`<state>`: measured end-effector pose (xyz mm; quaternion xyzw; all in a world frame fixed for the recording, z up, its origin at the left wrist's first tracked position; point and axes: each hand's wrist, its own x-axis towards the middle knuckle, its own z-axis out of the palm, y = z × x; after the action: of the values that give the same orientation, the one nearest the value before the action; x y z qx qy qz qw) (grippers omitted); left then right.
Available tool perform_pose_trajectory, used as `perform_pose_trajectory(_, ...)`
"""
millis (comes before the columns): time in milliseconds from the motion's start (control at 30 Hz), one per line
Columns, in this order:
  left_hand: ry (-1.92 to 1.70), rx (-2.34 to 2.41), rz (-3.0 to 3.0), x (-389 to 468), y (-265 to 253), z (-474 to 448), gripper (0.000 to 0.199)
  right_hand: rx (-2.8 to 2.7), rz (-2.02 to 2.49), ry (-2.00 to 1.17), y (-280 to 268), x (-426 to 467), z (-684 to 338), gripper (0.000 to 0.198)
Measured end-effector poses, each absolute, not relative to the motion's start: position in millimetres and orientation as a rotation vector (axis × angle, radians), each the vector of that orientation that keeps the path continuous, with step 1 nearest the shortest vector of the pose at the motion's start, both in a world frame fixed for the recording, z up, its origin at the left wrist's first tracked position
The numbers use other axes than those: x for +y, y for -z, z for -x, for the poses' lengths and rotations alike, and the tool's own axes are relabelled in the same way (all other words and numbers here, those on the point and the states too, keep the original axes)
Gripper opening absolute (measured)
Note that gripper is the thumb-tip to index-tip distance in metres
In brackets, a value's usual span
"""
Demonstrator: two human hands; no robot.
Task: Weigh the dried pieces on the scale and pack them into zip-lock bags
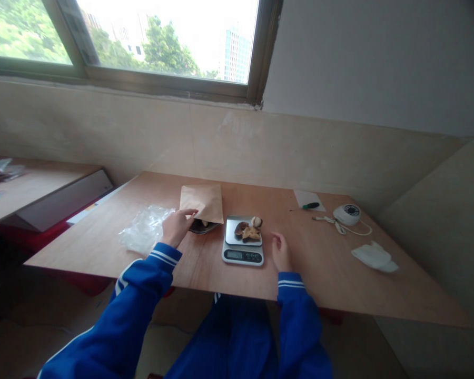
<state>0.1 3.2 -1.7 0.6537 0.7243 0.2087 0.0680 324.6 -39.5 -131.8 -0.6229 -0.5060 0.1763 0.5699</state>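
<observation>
A brown paper bag (pixel 201 202) lies over a dark bowl (pixel 202 227) that holds pieces I can only partly see. My left hand (pixel 177 226) is at the bag's near left edge, its fingertips pinching the paper. Right of the bag stands a small white kitchen scale (pixel 243 257) with a lit display too small to read. Several dried mushrooms (pixel 248 231) sit on its metal plate. Just right of the scale, my right hand (pixel 281 251) rests near the tabletop, fingers curled together, with nothing visible in them.
A crumpled clear plastic bag (pixel 144 229) lies left of my left hand. At the right are a green-handled screwdriver (pixel 310 206) on white paper, a white round device (pixel 346 215) with its cable, and a white cloth or tissue (pixel 375 257). Another table (pixel 51 184) stands at the left.
</observation>
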Motion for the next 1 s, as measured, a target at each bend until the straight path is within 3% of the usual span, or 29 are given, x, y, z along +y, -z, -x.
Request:
perform_pose_trajectory(200,-0.668,2.053,-2.122,6,-21,4,0.031,-1.27,1.371,-0.218,76,-67,-289,0.028)
perform_pose_trajectory(400,-0.689,1.976,-2.194,2,-33,6,0.029,-1.817,1.257,-0.496,17,-80,-198,0.028)
perform_pose_trajectory(500,-0.679,1.947,-2.221,-1,-35,8,0.03,-2.02,1.444,-0.4,0,-68,-158,0.024)
perform_pose_trajectory(733,-0.712,1.899,-2.228,-10,-40,9,0.029,-2.26,1.729,-0.039,-7,-44,-115,0.026)
perform_pose_trajectory(1000,-0.744,1.904,-2.219,-16,-40,5,0.026,-2.354,1.685,0.02,3,-35,-115,0.029)
